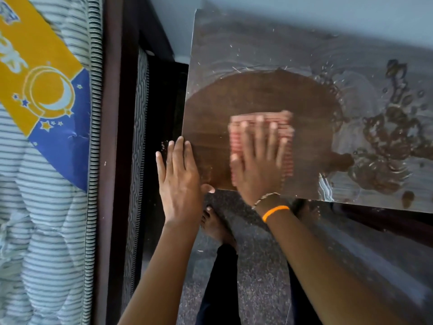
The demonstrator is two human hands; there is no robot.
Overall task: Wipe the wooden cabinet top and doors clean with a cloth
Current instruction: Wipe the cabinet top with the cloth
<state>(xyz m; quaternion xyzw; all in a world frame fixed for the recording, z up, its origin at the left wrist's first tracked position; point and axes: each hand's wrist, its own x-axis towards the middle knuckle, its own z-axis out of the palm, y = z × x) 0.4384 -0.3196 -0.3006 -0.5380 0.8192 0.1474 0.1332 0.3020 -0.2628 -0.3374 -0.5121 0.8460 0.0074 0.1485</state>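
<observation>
Pressing flat-fingered right hand (257, 160) on striped cloth (287, 146) atop cabinet top (257, 95); left hand (180, 177) spread flat at edge.

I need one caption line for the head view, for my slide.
Right hand presses striped cloth on dusty cabinet top; left hand steadies its edge.

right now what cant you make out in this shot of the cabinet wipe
Head view only:
- Cloth: motion-blurred and mostly under the right hand; pattern and full size unclear.
- Cabinet top: right side cut off by the frame edge.
- Cabinet doors: out of sight below the top's front edge.
- Left hand: at the top's left corner; whether it presses or only rests, cannot tell.
</observation>
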